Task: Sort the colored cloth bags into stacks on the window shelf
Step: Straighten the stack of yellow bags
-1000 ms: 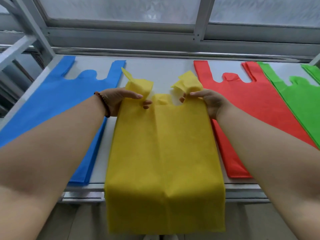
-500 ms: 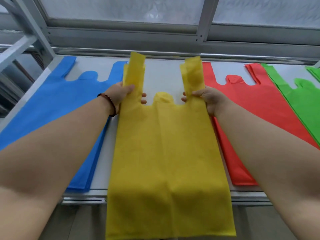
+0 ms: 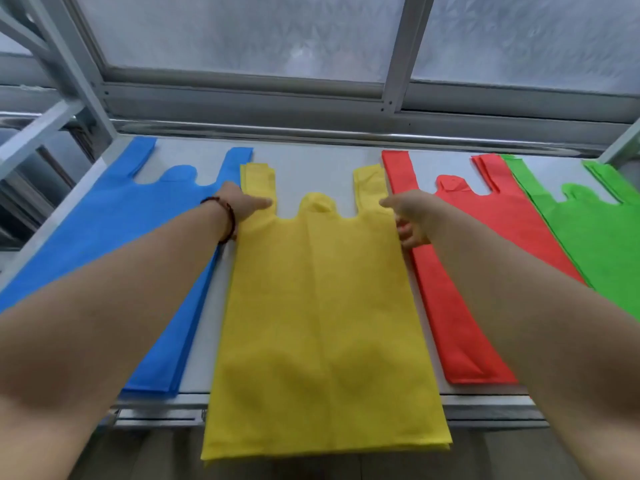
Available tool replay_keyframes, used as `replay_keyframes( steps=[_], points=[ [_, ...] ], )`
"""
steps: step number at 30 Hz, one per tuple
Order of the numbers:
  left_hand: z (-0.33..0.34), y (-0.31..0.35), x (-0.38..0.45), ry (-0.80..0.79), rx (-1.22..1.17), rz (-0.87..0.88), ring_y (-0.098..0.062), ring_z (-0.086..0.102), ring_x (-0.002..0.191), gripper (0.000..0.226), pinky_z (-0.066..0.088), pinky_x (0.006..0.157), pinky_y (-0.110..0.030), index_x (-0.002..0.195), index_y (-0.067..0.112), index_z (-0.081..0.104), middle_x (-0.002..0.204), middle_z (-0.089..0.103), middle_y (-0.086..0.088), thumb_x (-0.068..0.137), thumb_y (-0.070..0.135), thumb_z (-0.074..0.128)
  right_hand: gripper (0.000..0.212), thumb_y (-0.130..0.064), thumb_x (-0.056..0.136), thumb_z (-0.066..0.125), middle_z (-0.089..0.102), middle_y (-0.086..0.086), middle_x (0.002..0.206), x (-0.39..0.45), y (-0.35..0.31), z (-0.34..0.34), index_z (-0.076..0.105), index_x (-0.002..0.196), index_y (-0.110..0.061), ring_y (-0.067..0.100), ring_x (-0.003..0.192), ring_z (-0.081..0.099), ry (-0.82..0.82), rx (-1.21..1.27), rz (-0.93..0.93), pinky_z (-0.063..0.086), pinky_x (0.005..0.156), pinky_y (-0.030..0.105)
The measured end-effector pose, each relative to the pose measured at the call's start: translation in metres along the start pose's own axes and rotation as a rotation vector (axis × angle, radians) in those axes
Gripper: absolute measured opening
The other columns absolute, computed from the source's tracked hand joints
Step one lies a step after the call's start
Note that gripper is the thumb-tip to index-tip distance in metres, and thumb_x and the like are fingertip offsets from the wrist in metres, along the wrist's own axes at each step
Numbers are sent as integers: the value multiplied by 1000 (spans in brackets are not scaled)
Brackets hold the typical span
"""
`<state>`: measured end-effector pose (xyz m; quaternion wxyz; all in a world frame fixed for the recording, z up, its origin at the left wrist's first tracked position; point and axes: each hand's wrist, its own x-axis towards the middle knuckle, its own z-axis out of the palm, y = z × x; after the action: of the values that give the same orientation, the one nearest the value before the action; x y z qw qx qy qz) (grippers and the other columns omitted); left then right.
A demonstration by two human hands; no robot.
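A yellow cloth bag (image 3: 322,306) lies flat in the middle of the white window shelf (image 3: 311,168), handles pointing at the window. Its bottom hangs over the shelf's front edge. My left hand (image 3: 239,206) pinches the base of the left handle, thumb on top. My right hand (image 3: 412,213) grips the bag's right edge below the right handle, fingers curled beside it. A blue stack (image 3: 131,230) lies to the left. A red stack (image 3: 460,258) lies to the right, and a green stack (image 3: 595,237) lies at the far right.
A frosted window with a grey frame (image 3: 391,81) rises right behind the shelf. Slanted metal rack posts (image 3: 69,81) stand at the left end. The shelf's metal front rail (image 3: 156,414) runs below the bags, with floor beneath it.
Both hands carried the yellow bag forward and lowered it onto the shelf. Its handles, crumpled and then upright earlier, now lie flat and spread apart.
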<state>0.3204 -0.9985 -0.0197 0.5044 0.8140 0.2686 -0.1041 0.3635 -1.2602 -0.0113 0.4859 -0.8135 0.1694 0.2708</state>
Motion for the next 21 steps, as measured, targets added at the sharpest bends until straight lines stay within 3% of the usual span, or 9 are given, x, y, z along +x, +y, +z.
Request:
replay_keyframes(
  steps=[3, 6, 9, 11, 13, 15, 18, 21],
  points=[
    [0, -31, -57, 27, 174, -99, -38, 56, 113, 64, 51, 92, -51, 132, -3, 36, 126, 53, -24, 85, 31, 64, 21, -29, 95, 46, 43, 5, 72, -44, 33, -6, 47, 80, -13, 17, 57, 44, -39, -78, 96, 45, 61, 31],
    [3, -70, -131, -76, 45, -232, -27, 62, 86, 64, 57, 69, -39, 139, 5, 29, 99, 59, -7, 89, 32, 58, 17, -24, 95, 47, 52, 4, 78, -92, 78, -6, 54, 96, -9, 16, 64, 50, -91, -60, 117, 45, 61, 31],
    [12, -106, -183, -118, 17, -276, -28, 62, 100, 46, 52, 88, -41, 129, 7, 45, 113, 62, -9, 90, 29, 57, 22, -20, 96, 46, 63, 8, 91, -136, 120, -1, 54, 112, -7, 20, 78, 61, -147, -4, 160, 54, 68, 36],
    [18, -119, -203, -108, -35, -317, -29, 63, 98, 28, 53, 88, -45, 114, 7, 55, 108, 64, -11, 92, 24, 54, 19, -19, 96, 45, 66, 12, 101, -158, 139, 3, 55, 110, -10, 22, 86, 65, -191, 2, 203, 58, 76, 41],
    [24, -121, -217, -121, -89, -410, -29, 63, 88, 20, 58, 62, -38, 110, 14, 51, 101, 58, -9, 94, 27, 47, 15, -18, 97, 42, 67, 10, 92, -174, 153, 4, 55, 103, -15, 19, 72, 68, -266, -11, 238, 59, 61, 36],
    [31, -120, -227, -165, -141, -484, -25, 69, 68, 18, 51, 42, -25, 111, 19, 43, 98, 58, -10, 96, 30, 42, 16, -15, 97, 37, 67, 10, 78, -183, 160, 4, 52, 104, -16, 18, 55, 67, -356, 2, 248, 52, 43, 26],
    [34, -123, -229, -163, -55, -389, -11, 56, 33, 16, 38, 34, -19, 111, 18, 41, 70, 61, -8, 97, 27, 41, 20, -11, 99, 34, 64, 6, 55, -187, 163, 4, 52, 105, -8, 13, 39, 58, -348, 4, 199, 39, 34, 19],
    [31, -115, -222, -61, -63, -271, -11, 43, 27, 15, 32, 36, -19, 101, 7, 50, 45, 51, -2, 96, 19, 43, 20, -11, 99, 38, 60, 4, 50, -180, 157, 6, 55, 99, -1, 11, 34, 50, -224, 40, 141, 34, 34, 19]
  ],
)
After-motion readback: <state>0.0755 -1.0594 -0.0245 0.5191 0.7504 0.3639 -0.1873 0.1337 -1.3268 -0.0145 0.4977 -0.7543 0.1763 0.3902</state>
